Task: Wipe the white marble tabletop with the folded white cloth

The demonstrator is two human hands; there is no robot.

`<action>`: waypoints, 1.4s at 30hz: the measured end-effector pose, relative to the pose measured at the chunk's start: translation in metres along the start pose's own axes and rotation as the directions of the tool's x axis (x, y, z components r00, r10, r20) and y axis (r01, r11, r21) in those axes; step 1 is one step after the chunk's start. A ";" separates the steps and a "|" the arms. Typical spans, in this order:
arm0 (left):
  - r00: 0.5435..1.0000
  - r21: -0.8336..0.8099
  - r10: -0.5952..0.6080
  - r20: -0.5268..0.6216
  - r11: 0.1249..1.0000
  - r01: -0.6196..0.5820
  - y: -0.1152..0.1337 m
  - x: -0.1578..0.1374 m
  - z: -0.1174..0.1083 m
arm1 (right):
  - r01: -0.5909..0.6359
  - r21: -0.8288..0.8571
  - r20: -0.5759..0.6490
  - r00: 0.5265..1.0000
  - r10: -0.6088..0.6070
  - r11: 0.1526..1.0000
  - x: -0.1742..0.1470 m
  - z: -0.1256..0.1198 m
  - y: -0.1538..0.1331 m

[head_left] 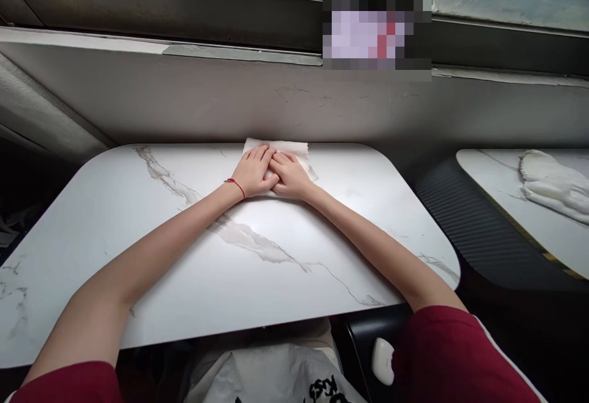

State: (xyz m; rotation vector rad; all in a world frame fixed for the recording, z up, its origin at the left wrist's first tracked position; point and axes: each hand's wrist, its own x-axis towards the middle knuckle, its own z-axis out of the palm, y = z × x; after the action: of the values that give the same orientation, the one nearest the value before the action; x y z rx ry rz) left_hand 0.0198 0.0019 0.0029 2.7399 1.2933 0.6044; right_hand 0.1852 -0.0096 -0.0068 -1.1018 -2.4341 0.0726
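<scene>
Near the far edge of the white marble-patterned table [165, 280], a white cloth or paper towel [294, 146] lies flat. My left hand [254, 170], with a thin red cord around the wrist, rests palm down on it with fingers stretched out. Beside it and touching it, my right hand [291, 175] also presses on the towel, fingers extended flat. Their thumbs and fingertips overlap a little in the middle. Much of the towel is hidden under both hands.
Another marble-patterned table [497, 173] stands at the right, with a crumpled white cloth [552, 185] on it. A dark ribbed surface [473, 231] lies between the tables. Behind runs a pale wall [207, 96] below windows. A white earbud case [383, 361] sits below the near edge.
</scene>
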 end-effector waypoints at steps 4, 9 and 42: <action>0.995 -0.036 0.094 0.023 0.995 -0.093 0.026 -0.016 0.001 | -0.057 -0.023 -0.027 0.998 0.056 0.998 -0.039 -0.009 -0.021; 0.980 -0.115 0.194 0.045 0.975 -0.187 0.075 -0.038 0.004 | -0.129 -0.036 -0.060 0.990 0.127 0.991 -0.100 -0.029 -0.050; 1.000 -0.048 0.022 0.003 0.999 -0.021 0.116 0.019 0.032 | -0.143 0.055 -0.106 0.983 0.149 0.988 -0.107 -0.047 0.025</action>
State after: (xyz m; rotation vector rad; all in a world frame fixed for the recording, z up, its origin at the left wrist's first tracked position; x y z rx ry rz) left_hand 0.1272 -0.0555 0.0040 2.7182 1.2334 0.6240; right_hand 0.2843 -0.0760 -0.0121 -1.2292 -2.2415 0.1125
